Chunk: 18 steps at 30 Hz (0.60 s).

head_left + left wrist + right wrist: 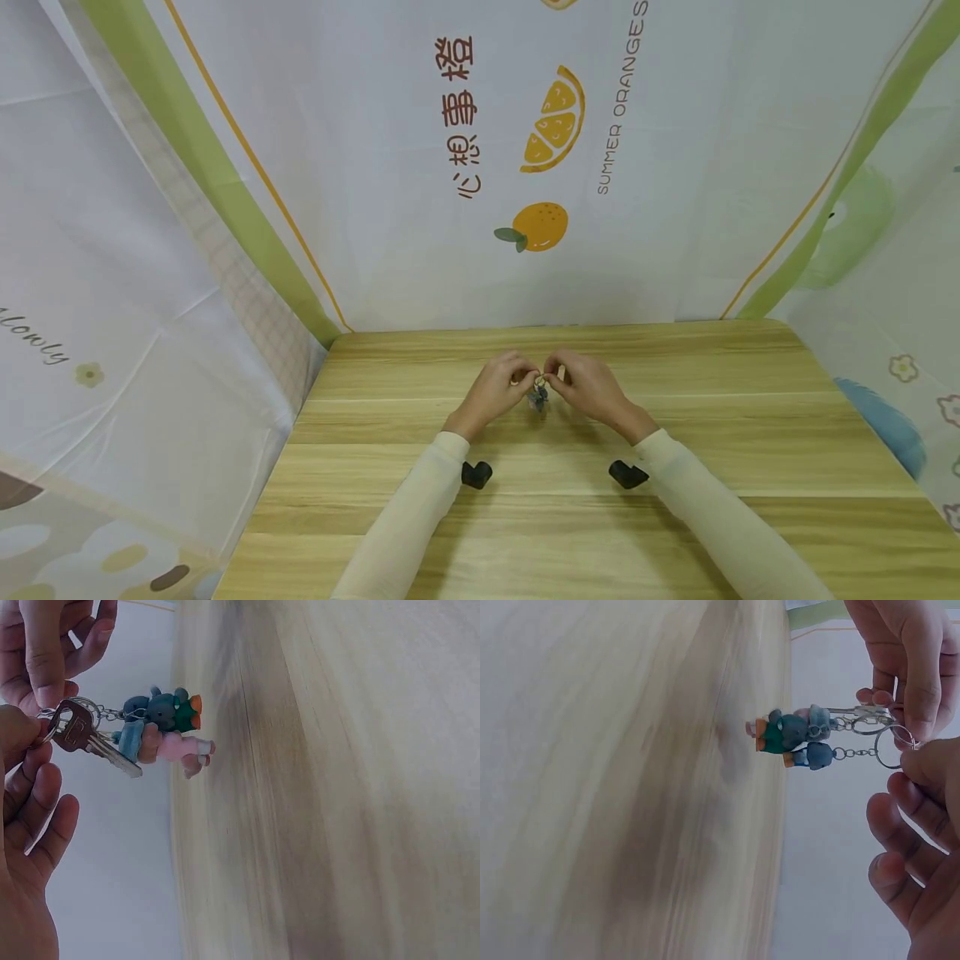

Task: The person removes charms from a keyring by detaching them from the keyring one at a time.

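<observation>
Both hands meet above the table, holding a bunch of key rings with a key and small figurine charms. My left hand (491, 396) pinches a ring between thumb and fingertip, its other fingers loosely bent. Opposite it, my right hand (596, 390) pinches a metal ring (877, 750) the same way. A key (73, 726) with a dark brown head hangs from the rings. On short chains dangle a grey-headed figurine in green (180, 712), one in pink (176, 746) and a smaller blue-grey one (820, 755). Fingertips partly hide where the rings join.
The wood-grain table (525, 533) stretches below the hands. Behind it hangs a white cloth (390, 250) printed with oranges, with more printed cloths at both sides. Small black pieces (477, 475) show beside the cream sleeves (412, 517).
</observation>
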Tool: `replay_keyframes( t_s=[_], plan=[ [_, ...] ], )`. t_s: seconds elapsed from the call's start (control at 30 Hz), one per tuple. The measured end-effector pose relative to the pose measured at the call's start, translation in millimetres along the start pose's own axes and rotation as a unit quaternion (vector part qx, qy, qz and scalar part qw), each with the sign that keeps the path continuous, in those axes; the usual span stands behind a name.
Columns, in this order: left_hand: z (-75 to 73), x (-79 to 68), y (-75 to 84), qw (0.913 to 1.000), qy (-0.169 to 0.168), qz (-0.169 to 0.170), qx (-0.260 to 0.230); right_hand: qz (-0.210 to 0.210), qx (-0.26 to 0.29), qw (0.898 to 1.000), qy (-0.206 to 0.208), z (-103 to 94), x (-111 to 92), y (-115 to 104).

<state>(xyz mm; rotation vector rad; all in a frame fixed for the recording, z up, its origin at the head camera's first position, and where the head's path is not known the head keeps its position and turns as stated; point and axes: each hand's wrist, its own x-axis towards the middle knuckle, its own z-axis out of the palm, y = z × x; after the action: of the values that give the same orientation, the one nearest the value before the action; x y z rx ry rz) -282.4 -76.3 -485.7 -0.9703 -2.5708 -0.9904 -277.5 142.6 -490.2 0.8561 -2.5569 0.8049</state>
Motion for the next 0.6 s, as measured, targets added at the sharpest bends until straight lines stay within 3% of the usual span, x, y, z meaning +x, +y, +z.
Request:
replay_keyframes(
  t_s=[0.3, 0.6],
  plan=[
    [2.0, -1.2, -1.2, 0.9998, 0.007, -0.016, -0.009, 0.066, 0.061, 0.996, -0.006, 6.4, -3.1, -4.3],
    [1.8, -2.1, -1.0, 0.9996, 0.009, -0.020, -0.018, 0.080, 0.068, 0.994, -0.009, 8.9, -3.4, -8.4]
  ],
)
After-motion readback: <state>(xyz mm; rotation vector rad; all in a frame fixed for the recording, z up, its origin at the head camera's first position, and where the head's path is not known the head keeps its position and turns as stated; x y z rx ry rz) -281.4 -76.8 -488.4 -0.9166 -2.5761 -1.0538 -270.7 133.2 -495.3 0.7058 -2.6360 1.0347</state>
